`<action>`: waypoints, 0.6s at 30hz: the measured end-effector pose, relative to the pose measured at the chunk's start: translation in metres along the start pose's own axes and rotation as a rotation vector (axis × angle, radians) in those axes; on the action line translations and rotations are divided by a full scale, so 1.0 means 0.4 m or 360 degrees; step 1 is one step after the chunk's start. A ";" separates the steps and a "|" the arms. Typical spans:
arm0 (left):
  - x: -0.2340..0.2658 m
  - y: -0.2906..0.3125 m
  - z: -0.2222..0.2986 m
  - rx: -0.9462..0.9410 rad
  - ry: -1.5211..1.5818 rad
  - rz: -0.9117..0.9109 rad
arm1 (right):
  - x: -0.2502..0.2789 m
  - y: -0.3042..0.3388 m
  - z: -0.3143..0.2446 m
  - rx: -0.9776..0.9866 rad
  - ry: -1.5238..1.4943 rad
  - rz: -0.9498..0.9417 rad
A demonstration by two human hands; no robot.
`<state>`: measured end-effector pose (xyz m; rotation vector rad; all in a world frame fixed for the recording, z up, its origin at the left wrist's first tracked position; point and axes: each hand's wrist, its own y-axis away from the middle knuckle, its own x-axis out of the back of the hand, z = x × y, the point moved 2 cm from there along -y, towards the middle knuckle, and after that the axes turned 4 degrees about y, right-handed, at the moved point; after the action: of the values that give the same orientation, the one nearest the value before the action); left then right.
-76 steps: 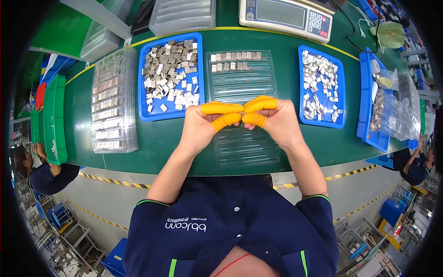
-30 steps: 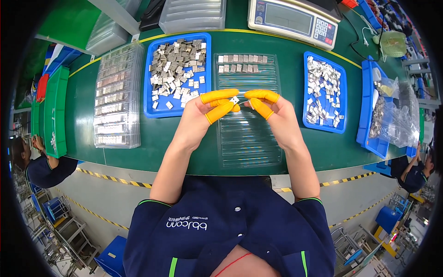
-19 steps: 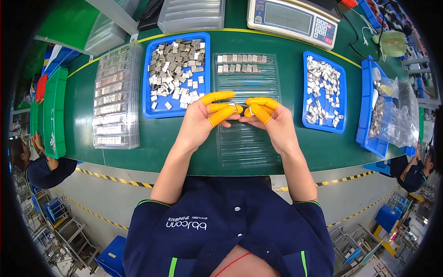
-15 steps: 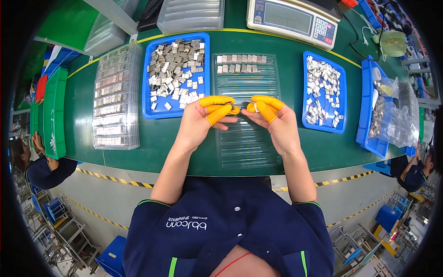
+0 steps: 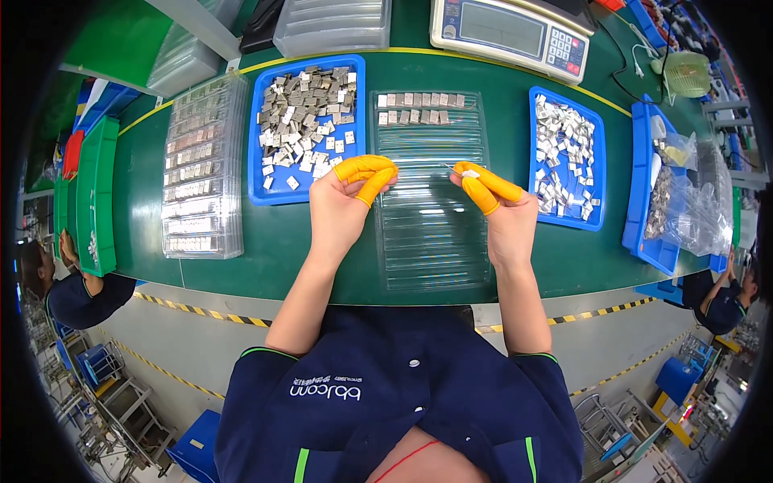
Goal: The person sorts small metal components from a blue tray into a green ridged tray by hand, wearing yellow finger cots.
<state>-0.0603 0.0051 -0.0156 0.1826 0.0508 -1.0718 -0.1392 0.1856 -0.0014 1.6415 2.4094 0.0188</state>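
We hold both hands over the clear ribbed tray [image 5: 435, 249], well apart from each other, with yellow covers on thumbs and fingers. Our right hand [image 5: 513, 221] is pinched on a small white piece [image 5: 470, 173], caught between thumb and forefinger above the tray's right side; a thin lead [image 5: 446, 167] points from it toward the left. Our left hand [image 5: 335, 213] is near the tray's left edge, its thumb and fingers drawn toward one another; from this angle we cannot tell whether they clamp on anything.

At the far end of the ribbed tray we see two rows of metal connectors [image 5: 419, 101], the farther row reaching a little more to the right. To our left is a blue tray [image 5: 361, 105] heaped with metal shells [image 5: 302, 113], and beyond it a stack of filled clear trays [image 5: 201, 173]. To our right, another blue tray [image 5: 576, 223] holds loose white parts [image 5: 562, 133]. A scale [image 5: 507, 36] sits at the back of the green table [image 5: 274, 249].
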 end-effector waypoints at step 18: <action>-0.041 0.043 0.053 0.0224 0.0383 -0.0148 | -0.044 0.013 -0.020 0.0069 0.0032 -0.0193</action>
<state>-0.0539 0.0236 0.0095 0.4391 0.2022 -1.1423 -0.1297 0.1725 0.0104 1.5168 2.5372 -0.0377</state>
